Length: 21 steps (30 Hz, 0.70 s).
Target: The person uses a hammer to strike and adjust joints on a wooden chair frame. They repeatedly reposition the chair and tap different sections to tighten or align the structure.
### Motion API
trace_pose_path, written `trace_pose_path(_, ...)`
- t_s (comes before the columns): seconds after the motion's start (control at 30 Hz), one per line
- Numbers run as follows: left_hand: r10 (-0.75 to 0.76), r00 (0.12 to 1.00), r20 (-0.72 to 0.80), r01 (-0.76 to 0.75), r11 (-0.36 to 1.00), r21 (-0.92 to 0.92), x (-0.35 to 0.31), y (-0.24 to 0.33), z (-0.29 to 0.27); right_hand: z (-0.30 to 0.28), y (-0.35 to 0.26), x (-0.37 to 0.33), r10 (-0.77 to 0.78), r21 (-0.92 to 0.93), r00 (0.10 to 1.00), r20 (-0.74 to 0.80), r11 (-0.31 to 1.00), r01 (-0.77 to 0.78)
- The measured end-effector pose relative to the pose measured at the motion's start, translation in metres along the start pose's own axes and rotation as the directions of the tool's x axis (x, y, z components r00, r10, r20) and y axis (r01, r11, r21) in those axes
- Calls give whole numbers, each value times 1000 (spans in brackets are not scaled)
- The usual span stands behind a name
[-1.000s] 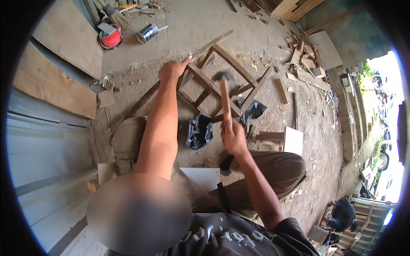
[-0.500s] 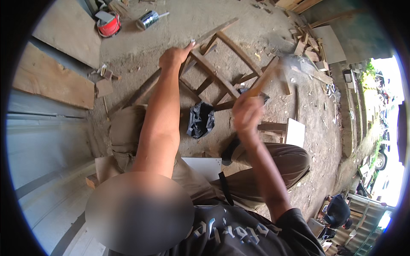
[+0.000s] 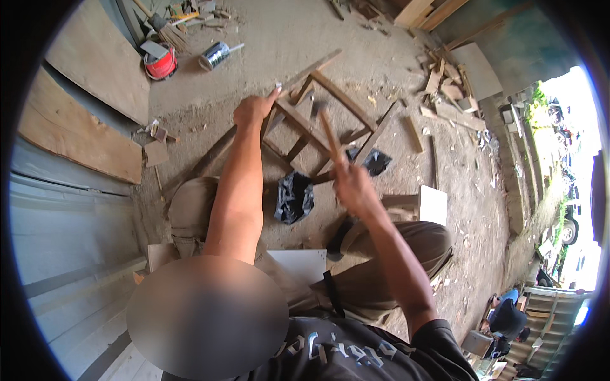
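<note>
A dark wooden chair-like frame [image 3: 344,101] lies tilted on the ground before me. My left hand [image 3: 255,109] is closed round its upper left bar, thumb stretched along the wood. In the grip of my right hand [image 3: 354,189] is a hammer [image 3: 330,134] with a wooden handle. Its head, smeared by motion, hangs over the frame's middle; I cannot tell whether it touches the wood. Two black plastic bags lie close by: one bag [image 3: 294,198] below the frame, the other bag [image 3: 376,162] just beyond my right hand, partly covered by the frame.
By my right knee stands a small stool with a white top [image 3: 433,204]. A white board [image 3: 298,263] lies between my legs. Far left are a red bucket [image 3: 160,63] and a cylindrical can [image 3: 215,56]. Scrap wood [image 3: 452,89] is heaped at right. A person [image 3: 508,317] crouches far right.
My right hand has swung the hammer from the frame's right side leftward, over its middle. My left hand keeps its hold on the frame. The whole view has shifted slightly.
</note>
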<state>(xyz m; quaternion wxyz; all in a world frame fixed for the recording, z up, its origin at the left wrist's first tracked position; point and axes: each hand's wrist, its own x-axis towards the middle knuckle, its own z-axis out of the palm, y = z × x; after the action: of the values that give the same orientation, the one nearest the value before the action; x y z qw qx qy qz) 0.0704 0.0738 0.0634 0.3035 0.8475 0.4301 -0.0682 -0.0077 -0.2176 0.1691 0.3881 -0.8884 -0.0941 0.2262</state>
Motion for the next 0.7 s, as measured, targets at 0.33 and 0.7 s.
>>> trace_pose_path(0.33,28,1000,-13,-28,1000,-3,2,7,11,45,97,0,-145,-150,989,33,978,148)
trace_pose_path(0.7,22,1000,-12,-22,1000,-9,-4,13,1,20,24,3,395,91,866,306,893,-440)
